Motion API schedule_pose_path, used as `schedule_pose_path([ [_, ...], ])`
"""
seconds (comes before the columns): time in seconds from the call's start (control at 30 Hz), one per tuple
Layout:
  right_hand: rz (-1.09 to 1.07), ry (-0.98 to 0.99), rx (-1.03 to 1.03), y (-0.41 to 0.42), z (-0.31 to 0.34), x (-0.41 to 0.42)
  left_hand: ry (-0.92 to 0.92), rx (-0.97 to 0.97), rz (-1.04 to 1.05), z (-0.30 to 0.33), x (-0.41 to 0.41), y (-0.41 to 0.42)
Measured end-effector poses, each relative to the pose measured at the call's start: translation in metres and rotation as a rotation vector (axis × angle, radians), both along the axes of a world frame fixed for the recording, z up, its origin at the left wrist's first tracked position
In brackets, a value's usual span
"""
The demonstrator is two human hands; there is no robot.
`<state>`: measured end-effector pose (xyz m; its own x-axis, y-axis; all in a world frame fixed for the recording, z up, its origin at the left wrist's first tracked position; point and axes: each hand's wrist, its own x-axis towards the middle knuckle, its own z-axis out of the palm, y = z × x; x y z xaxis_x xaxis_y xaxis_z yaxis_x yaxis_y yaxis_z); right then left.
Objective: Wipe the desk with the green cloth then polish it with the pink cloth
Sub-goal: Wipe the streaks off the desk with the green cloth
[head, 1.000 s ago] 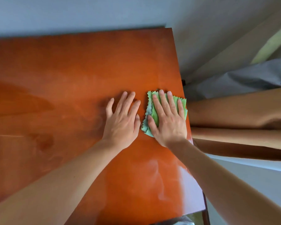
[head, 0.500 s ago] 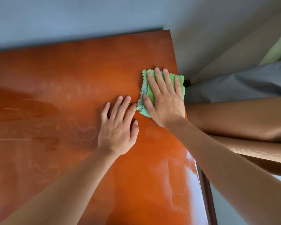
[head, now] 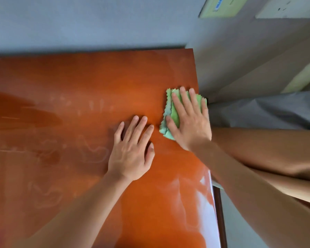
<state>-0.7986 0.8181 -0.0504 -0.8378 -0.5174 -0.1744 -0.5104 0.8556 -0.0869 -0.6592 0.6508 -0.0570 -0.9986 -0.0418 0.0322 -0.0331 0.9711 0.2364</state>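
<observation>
The glossy orange-brown desk [head: 79,104] fills most of the head view. A folded green cloth [head: 170,111] with zigzag edges lies near the desk's right edge. My right hand [head: 188,120] presses flat on it with straight fingers, covering most of it. My left hand [head: 132,149] rests flat on the bare desk just left of the cloth, fingers spread. The pink cloth is not in view.
Faint wipe streaks [head: 89,149] mark the desk's left and middle. A grey wall [head: 79,20] runs behind the desk. Right of the desk edge are brown panels [head: 267,149] and a grey sheet [head: 267,110]. Glare lies on the near right corner [head: 204,203].
My right hand slid the green cloth away from me along the right edge of the desk. My left hand stayed flat beside it.
</observation>
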Motion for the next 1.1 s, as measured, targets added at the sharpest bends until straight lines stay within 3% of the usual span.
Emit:
schedule_pose_path([
  [0.3,-0.085,0.02,0.016,-0.059,-0.002,-0.103,-0.012,0.004,-0.005,0.0,0.001,0.0],
  [0.73,-0.105,0.035,-0.009,-0.041,0.0,-0.04,-0.032,-0.01,-0.015,-0.001,0.0,0.001],
  [1.1,-0.284,0.008,-0.077,-0.074,0.001,-0.114,-0.031,0.0,-0.014,0.0,0.0,0.0],
])
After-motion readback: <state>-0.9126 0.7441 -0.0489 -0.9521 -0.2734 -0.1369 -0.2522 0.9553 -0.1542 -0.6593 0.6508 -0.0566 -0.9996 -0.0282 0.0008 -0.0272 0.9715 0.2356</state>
